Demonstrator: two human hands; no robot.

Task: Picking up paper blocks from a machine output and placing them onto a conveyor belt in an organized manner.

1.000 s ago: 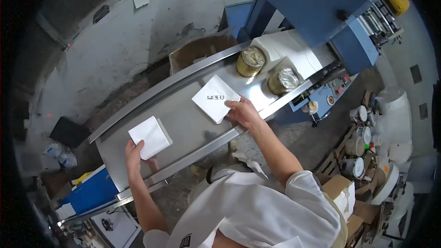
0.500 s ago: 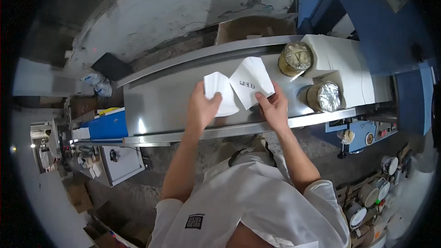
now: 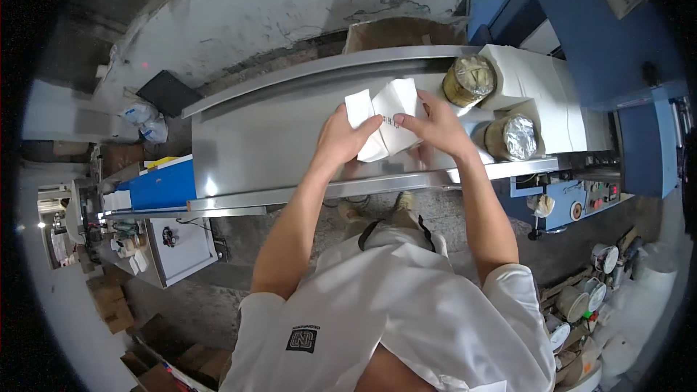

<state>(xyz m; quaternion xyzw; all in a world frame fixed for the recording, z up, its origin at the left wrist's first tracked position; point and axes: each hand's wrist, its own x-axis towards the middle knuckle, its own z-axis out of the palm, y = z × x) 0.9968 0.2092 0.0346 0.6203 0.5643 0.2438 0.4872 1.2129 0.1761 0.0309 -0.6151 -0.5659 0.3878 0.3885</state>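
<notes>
Over the metal table (image 3: 276,120) I hold two pieces of folded white paper up in front of me. My left hand (image 3: 341,138) is closed on the left white paper (image 3: 359,110), thumb on top. My right hand (image 3: 441,131) grips the right white paper (image 3: 398,96), which has dark print on its face; its thumb presses near the print. The two papers overlap at their inner edges. My fingers behind them are mostly hidden.
On the table's right lie white paper stacks (image 3: 546,91), with a gold-coloured round container (image 3: 469,81) and a silver-topped one (image 3: 520,136) beside them. A blue machine (image 3: 613,36) rises at the right. A cardboard box (image 3: 403,33) stands beyond the far rail.
My hands have come closer together and moved slightly farther from me. The two papers, apart except at a corner before, now overlap. My right thumb has slid over the print.
</notes>
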